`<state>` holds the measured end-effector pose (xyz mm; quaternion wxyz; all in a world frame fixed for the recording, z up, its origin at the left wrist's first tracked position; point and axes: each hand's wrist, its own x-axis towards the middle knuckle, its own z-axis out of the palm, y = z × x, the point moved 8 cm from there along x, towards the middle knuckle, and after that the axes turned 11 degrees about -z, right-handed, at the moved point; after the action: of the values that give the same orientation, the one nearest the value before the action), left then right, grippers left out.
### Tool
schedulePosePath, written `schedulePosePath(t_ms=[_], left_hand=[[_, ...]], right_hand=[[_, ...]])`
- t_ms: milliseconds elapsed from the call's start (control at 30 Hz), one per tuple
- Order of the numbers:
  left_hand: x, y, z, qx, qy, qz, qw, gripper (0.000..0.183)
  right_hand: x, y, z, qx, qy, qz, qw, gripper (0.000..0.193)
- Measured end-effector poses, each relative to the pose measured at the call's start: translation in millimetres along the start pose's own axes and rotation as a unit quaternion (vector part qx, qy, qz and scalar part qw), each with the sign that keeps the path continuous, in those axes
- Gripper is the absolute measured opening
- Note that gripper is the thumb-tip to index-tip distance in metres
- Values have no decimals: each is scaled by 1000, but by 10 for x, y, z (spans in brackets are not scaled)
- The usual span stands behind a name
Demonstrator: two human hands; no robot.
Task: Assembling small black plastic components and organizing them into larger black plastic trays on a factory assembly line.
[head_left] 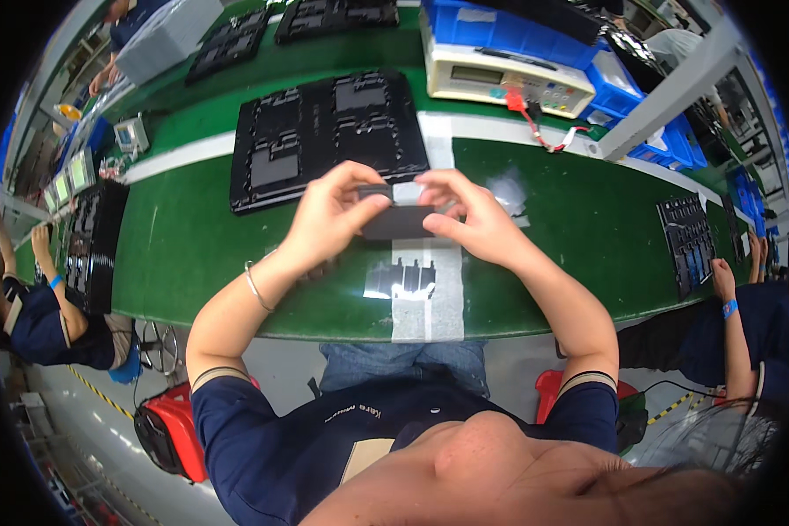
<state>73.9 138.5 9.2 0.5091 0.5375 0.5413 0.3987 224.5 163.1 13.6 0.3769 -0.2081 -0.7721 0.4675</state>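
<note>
Both hands hold a flat dark grey rectangular piece [398, 225], low over the green bench. At its left end, my left hand [335, 209] pinches it between thumb and fingers. The thumb and fingers of my right hand [475, 216] close on its right end. A pale silvery patch [407, 193] shows along its upper edge, between the fingertips. Just nearer to me lies a clear film with black strips [403, 279] on the white bench stripe. Beyond my hands sits a black moulded tray [324, 131] with dark flat pieces in its pockets.
A cream bench meter [507, 81] with red and black leads stands at the back right, under blue bins [517, 33]. Crumpled clear plastic [508, 191] lies right of my hand. More black trays [96, 245] stand left and right, with co-workers beside them. A white post [675, 92] rises at right.
</note>
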Motion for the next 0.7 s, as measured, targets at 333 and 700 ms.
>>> schedulePosePath(t_ms=[333,700], left_hand=[[-219,-440,283,-51,-163,-125,977,27],[-377,-356,612,20,-243,-129,961,25]], right_hand=[[-192,276,232,23,-34,71,997,15],[-288,303,445,228,-57,169,957,26]])
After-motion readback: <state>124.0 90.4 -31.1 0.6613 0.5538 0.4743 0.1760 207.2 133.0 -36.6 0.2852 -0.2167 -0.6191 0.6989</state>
